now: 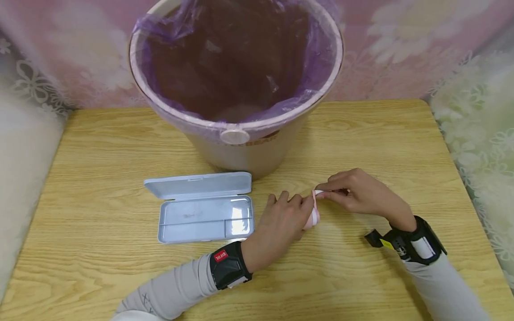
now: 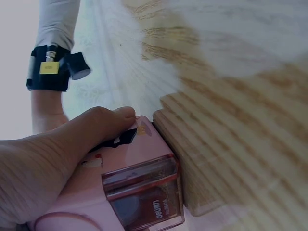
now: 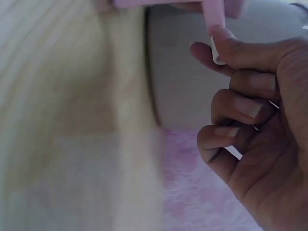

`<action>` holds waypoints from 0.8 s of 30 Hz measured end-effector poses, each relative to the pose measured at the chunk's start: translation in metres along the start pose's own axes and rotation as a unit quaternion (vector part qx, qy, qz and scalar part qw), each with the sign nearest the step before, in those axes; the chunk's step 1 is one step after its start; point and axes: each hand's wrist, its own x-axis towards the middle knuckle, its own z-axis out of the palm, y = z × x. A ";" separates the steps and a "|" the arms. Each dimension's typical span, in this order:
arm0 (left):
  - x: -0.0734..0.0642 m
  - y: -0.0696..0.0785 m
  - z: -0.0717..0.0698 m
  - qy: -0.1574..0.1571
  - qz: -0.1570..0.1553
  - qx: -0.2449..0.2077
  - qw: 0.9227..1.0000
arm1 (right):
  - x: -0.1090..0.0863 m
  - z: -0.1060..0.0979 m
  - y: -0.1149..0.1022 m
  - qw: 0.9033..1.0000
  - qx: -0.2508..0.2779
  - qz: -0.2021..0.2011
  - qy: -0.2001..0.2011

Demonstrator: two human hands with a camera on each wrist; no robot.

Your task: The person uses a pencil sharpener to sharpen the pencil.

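A pink pencil sharpener (image 1: 311, 221) with a smoky see-through drawer (image 2: 147, 195) sits on the table, mostly hidden by a hand in the head view. My left hand (image 1: 282, 219) grips its body, the thumb lying along the pink case in the left wrist view. On the sharpener's right side, my right hand (image 1: 361, 196) pinches the small white knob (image 3: 216, 52) of the pink crank arm (image 3: 214, 14) between thumb and forefinger. Its other fingers are curled in toward the palm. Left of the hands lies a light-blue pencil case (image 1: 192, 220), lid up, with bare compartments.
Behind the pencil case stands a large beige bin (image 1: 249, 156) lined with a purple bag (image 1: 317, 58). The wooden table (image 1: 100, 156) runs back to a pink flowered cloth (image 1: 393, 58).
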 end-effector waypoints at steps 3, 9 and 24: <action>0.000 0.001 0.001 -0.001 -0.001 -0.002 1.000 | -0.002 0.008 0.009 0.999 0.021 0.014 -0.019; 0.000 0.001 0.002 0.013 -0.002 0.003 1.000 | -0.009 0.025 0.012 0.997 0.025 0.043 -0.058; -0.002 0.000 0.002 0.043 -0.001 0.008 0.999 | -0.042 0.034 -0.038 0.995 0.065 0.015 -0.072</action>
